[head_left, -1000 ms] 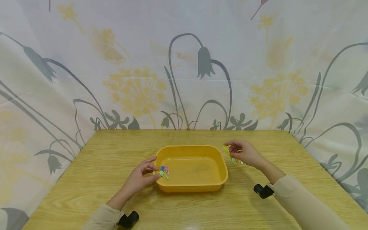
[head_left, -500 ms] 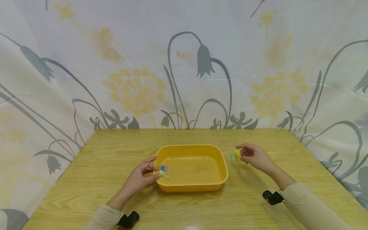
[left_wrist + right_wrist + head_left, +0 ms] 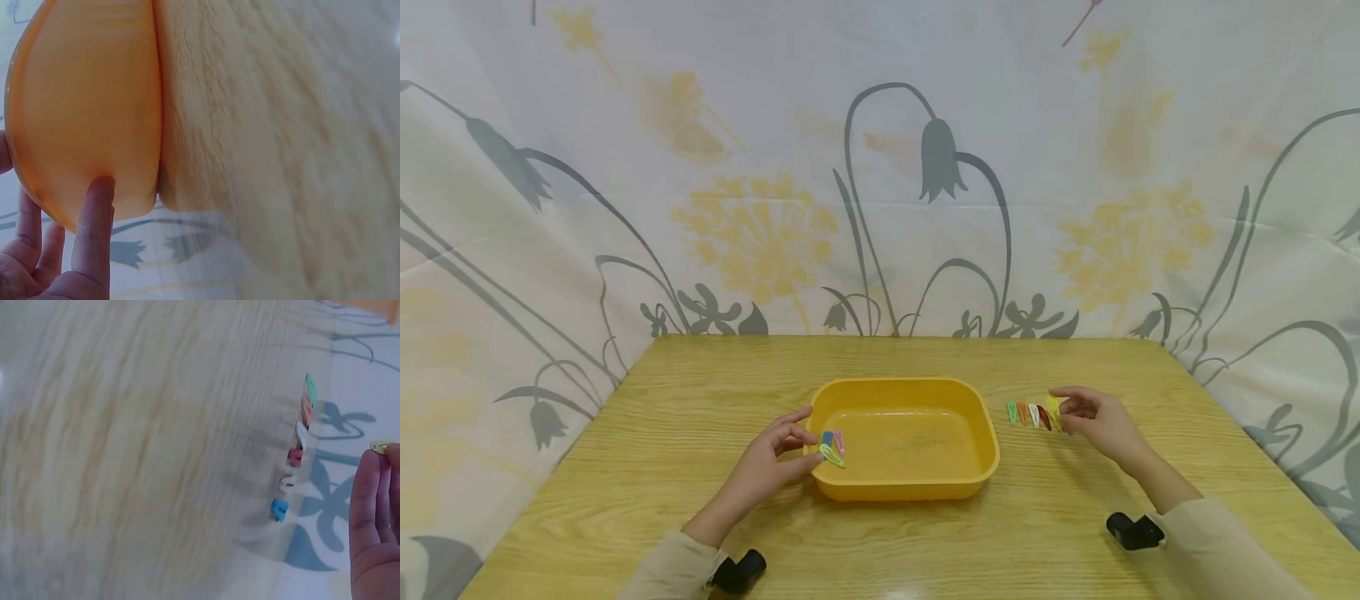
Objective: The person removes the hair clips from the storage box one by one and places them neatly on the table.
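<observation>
My left hand (image 3: 752, 475) grips the left rim of a yellow plastic basin (image 3: 906, 492); in the left wrist view one digit presses the outer wall and other fingers reach over the rim. Inside, by that hand, lie a blue hair clip (image 3: 827, 437), a pink one (image 3: 839, 442) and a yellow-green one (image 3: 832, 455). Right of the basin, my right hand (image 3: 1105, 427) pinches a yellow hair clip (image 3: 379, 447) above a row of clips on the table. That row runs from a green clip (image 3: 1012, 412) through orange, white, dark red and a pale one to a blue clip (image 3: 279, 510).
The wooden table (image 3: 925, 550) reaches back to a hanging flower-patterned cloth (image 3: 880, 208). Black wrist cameras (image 3: 1135, 532) sit at both sleeves.
My right hand has moved rightward along the row with the yellow clip, uncovering the orange, white and dark red clips. The left hand has stayed at the basin.
</observation>
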Demonstrator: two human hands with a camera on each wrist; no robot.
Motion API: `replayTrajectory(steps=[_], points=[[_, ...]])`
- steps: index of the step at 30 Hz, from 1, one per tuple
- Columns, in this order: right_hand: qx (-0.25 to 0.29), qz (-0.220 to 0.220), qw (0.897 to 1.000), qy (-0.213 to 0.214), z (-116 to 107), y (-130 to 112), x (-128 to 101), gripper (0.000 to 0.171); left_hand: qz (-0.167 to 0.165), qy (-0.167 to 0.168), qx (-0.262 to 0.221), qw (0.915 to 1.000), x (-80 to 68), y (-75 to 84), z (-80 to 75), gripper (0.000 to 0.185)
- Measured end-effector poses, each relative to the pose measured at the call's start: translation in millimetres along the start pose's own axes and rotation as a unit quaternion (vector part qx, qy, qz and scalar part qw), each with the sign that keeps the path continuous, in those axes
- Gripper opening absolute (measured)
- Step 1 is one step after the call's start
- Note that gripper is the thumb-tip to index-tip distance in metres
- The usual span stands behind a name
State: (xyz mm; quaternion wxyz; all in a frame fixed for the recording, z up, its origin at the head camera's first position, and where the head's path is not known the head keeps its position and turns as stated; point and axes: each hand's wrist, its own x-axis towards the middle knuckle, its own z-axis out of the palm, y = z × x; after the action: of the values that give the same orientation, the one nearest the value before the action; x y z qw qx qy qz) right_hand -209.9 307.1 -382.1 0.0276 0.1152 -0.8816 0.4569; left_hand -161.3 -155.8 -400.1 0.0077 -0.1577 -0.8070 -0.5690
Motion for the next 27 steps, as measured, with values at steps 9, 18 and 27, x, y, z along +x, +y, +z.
replayTrajectory(steps=[9,18,27], points=[[0.005,0.013,1.0,0.022,-13,22,-4,0.043,-0.004,0.002,-0.003,1.0,0.5,-2.3,0.4,0.022],[0.008,0.019,1.0,0.017,-20,38,-2,0.041,-0.001,0.007,0.003,1.0,1.3,-1.9,0.3,0.019],[-0.016,0.051,0.998,-0.03,-26,47,4,0.038,0.001,0.009,-0.003,1.0,0.8,-2.2,1.0,0.02]])
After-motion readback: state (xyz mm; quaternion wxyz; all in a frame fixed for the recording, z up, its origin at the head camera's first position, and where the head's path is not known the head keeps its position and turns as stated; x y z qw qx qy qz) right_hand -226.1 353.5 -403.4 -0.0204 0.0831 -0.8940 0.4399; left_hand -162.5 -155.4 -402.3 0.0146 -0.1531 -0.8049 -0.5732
